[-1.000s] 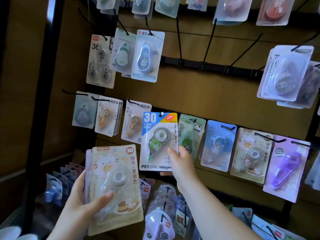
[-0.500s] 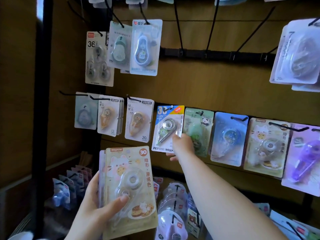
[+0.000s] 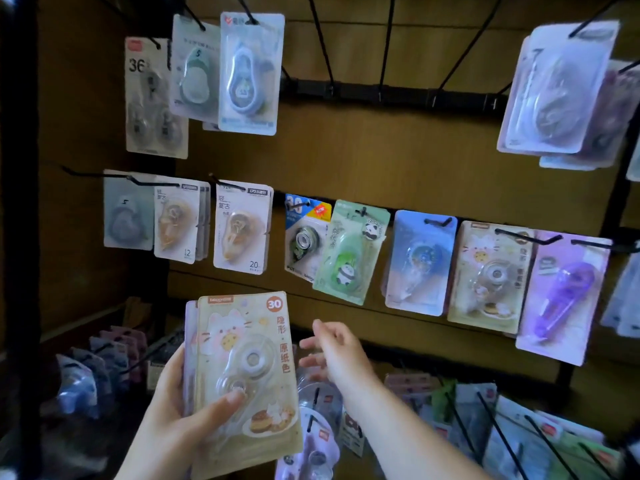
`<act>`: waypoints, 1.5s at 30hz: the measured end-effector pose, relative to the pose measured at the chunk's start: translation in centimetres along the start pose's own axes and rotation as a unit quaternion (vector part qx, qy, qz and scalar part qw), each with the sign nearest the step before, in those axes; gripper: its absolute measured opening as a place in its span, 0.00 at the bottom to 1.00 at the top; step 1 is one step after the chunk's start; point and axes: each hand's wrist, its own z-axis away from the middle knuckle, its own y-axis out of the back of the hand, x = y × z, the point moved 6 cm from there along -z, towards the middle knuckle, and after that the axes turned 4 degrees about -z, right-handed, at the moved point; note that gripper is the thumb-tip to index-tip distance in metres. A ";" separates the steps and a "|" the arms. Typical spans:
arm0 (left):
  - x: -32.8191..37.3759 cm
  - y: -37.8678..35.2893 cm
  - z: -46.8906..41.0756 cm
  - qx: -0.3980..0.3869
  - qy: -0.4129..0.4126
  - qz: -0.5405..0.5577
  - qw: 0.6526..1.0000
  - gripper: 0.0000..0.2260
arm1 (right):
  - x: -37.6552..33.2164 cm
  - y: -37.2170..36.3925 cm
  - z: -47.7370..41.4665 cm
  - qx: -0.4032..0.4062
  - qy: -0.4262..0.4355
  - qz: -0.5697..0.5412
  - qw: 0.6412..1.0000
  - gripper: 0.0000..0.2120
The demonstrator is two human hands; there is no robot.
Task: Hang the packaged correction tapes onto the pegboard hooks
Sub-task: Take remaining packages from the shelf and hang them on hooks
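Right hand, spread and empty, has left the blue pack hanging; left hand grips the cat pack.

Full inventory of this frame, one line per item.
held cat-print packs: at least two, cream, stacked, lower centre.
blue-and-yellow pack: one, blue and yellow, middle-row hook, centre.
panda pack: one, green, right of it.
blue pack: one, pale blue, next right.
hung cat-print pack: one visible, cream, next right.
purple pack: one, purple, middle row, far right.
amber packs: two hooks' worth, cream-amber, middle row, left.
grey pack: one, grey, far left.
top-left packs: three hooks, grey, pale green, light blue.
top-right packs: several, white-lilac.
bare hooks: several, black, top row, centre.
lower packs: many, mixed colours, bottom row.
left hand: one, grips the held packs.
right hand: one, open, empty, right of them.
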 end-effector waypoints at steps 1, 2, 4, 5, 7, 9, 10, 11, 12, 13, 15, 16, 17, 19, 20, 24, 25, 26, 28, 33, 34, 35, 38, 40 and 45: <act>-0.2 -0.6 0.0 -0.004 -0.001 0.003 1.000 0.46 | -0.1 0.3 1.2 -0.010 0.014 -0.011 1.000 0.05; -0.1 -1.3 0.0 -0.004 0.000 0.004 1.000 0.44 | -0.4 0.6 2.5 -0.025 0.032 -0.010 0.999 0.04; 0.1 -2.9 0.2 -0.002 0.003 0.008 1.000 0.36 | -0.9 0.8 4.7 -0.081 0.071 -0.009 0.994 0.10; 0.1 -3.5 0.3 0.000 0.003 0.009 1.000 0.32 | -1.1 0.8 5.5 -0.106 0.088 -0.003 0.990 0.17; 0.0 -5.0 0.5 0.005 0.005 0.017 1.000 0.29 | -1.3 1.7 6.5 -0.105 0.106 0.048 0.988 0.22; -0.4 -6.4 0.6 0.006 0.002 0.034 0.999 0.31 | -1.3 3.3 6.7 -0.071 0.111 0.082 0.988 0.19; -0.3 -7.3 0.7 0.001 0.000 0.038 0.999 0.31 | -1.2 4.2 6.8 -0.049 0.111 0.084 0.989 0.18; -0.3 -8.1 0.7 -0.007 -0.004 0.043 0.999 0.32 | -1.1 5.1 6.7 -0.031 0.110 0.083 0.990 0.18; -0.4 -8.8 0.7 -0.019 -0.009 0.045 0.999 0.34 | -1.0 6.0 6.8 -0.017 0.108 0.078 0.991 0.17; -0.5 -9.7 0.7 -0.032 -0.011 0.040 0.999 0.38 | -1.0 6.7 6.9 -0.011 0.102 0.065 0.993 0.15; -1.0 -11.3 0.7 -0.047 -0.011 0.018 0.999 0.45 | -0.9 8.3 7.1 0.001 0.082 0.020 0.996 0.11; -1.2 -12.1 0.7 -0.055 -0.010 0.011 0.998 0.46 | -0.9 9.2 7.2 0.010 0.071 -0.001 0.997 0.09; -1.5 -12.8 0.7 -0.064 -0.008 0.010 0.998 0.47 | -0.9 10.2 7.4 0.020 0.065 -0.013 0.998 0.08; -1.8 -14.2 0.9 -0.084 -0.007 0.007 0.996 0.49 | -0.9 12.2 7.7 0.044 0.059 -0.024 0.997 0.08; -1.9 -14.9 1.0 -0.096 -0.006 0.000 0.995 0.50 | -0.8 13.1 7.9 0.059 0.060 -0.029 0.996 0.08; -2.0 -16.9 1.2 -0.137 -0.006 -0.006 0.991 0.49 | -0.8 16.2 8.4 0.123 0.068 -0.061 0.988 0.06; -2.1 -17.2 1.1 -0.142 -0.007 -0.015 0.990 0.48 | -1.0 16.9 8.6 0.139 0.075 -0.063 0.985 0.06; -2.0 -17.4 1.1 -0.144 -0.008 -0.019 0.989 0.48 | -1.3 17.6 8.8 0.154 0.085 -0.059 0.983 0.06; -2.2 -17.4 0.9 -0.143 -0.008 -0.022 0.989 0.47 | -2.1 19.0 9.5 0.171 0.112 -0.033 0.978 0.07; -2.1 -17.4 0.9 -0.145 0.009 -0.021 0.989 0.45 | -5.4 22.3 11.6 0.213 0.175 0.008 0.961 0.07; -2.1 -17.5 1.0 -0.146 0.021 -0.019 0.989 0.45 | -6.2 22.9 11.9 0.221 0.182 0.013 0.958 0.06; -2.1 -17.5 1.0 -0.145 0.025 -0.015 0.989 0.43 | -6.7 23.4 12.0 0.227 0.189 0.018 0.955 0.04; -1.9 -17.8 1.2 -0.132 0.024 -0.006 0.991 0.39 | -8.2 24.7 12.2 0.247 0.208 0.021 0.946 0.05; -1.9 -17.8 1.3 -0.118 0.023 -0.008 0.993 0.29 | -8.8 25.1 12.1 0.252 0.208 0.030 0.945 0.04; -1.8 -17.9 1.5 -0.134 0.028 -0.010 0.991 0.33 | -8.9 25.6 11.5 0.267 0.193 0.050 0.943 0.04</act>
